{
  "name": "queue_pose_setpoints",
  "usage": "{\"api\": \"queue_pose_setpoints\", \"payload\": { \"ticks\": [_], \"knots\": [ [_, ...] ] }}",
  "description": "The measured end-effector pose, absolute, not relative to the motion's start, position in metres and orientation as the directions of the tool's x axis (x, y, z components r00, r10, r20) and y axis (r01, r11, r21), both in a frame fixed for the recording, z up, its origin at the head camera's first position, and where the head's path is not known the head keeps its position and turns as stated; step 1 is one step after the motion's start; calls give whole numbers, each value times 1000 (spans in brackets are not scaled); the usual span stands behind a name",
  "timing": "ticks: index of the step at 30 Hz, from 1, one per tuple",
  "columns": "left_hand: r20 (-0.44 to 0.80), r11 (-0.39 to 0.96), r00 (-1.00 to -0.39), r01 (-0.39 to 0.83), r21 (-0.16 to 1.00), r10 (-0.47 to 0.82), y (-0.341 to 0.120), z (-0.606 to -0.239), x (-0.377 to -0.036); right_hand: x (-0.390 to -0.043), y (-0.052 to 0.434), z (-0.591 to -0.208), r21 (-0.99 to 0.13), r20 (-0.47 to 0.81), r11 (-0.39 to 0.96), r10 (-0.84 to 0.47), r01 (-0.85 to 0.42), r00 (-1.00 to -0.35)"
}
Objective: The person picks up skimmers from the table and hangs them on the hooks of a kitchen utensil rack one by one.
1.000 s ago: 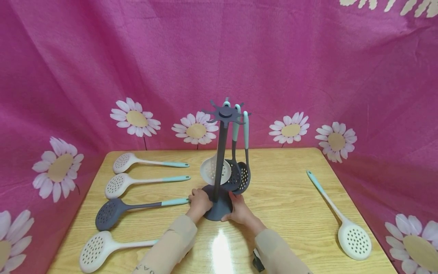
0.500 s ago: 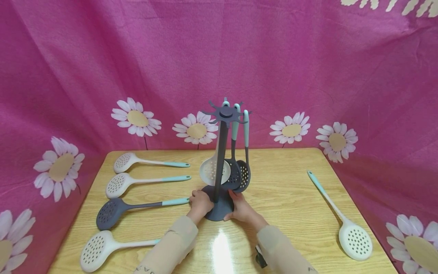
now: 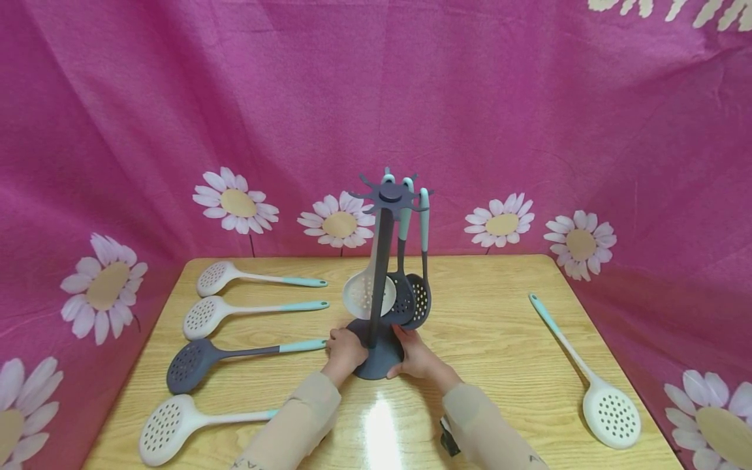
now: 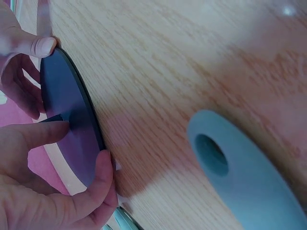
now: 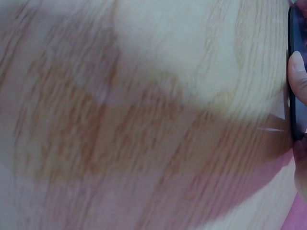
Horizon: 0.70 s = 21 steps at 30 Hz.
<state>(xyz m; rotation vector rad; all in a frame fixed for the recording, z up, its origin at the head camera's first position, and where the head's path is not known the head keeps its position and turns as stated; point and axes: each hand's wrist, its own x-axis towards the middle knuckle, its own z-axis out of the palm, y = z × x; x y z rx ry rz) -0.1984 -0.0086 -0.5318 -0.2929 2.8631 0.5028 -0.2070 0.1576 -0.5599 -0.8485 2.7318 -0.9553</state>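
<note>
Head view | rack (image 3: pixel 378 274) at table (image 3: pixel 499 339) centre | left hand (image 3: pixel 343 349) at 9, right hand (image 3: pixel 418 356) at 3, fingers pinching base (image 3: pixel 378 359) rim | likely light, stiff, top-heavy; hold base

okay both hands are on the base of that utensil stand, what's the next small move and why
Probably turn the stand a little by its base, bringing an empty hook toward the left. Both the left hand and right hand grip the base rim, three skimmers hang bunched at the back right, and the dark skimmer lies nearest the left hand.
</note>
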Motion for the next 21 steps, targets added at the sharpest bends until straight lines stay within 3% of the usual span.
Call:
{"api": "queue_pose_setpoints", "payload": {
  "ticks": [14, 21],
  "knots": [
    [-233, 940, -965, -189, 283, -123, -8, -535, -198, -205, 160, -563, -582, 62, 645, -572, -495, -818],
    [-279, 892, -956, -201, 404, -90, -19, -532, -194, -195, 158, -558, -533, 37, 679, -577, -504, -816]
  ]
}}
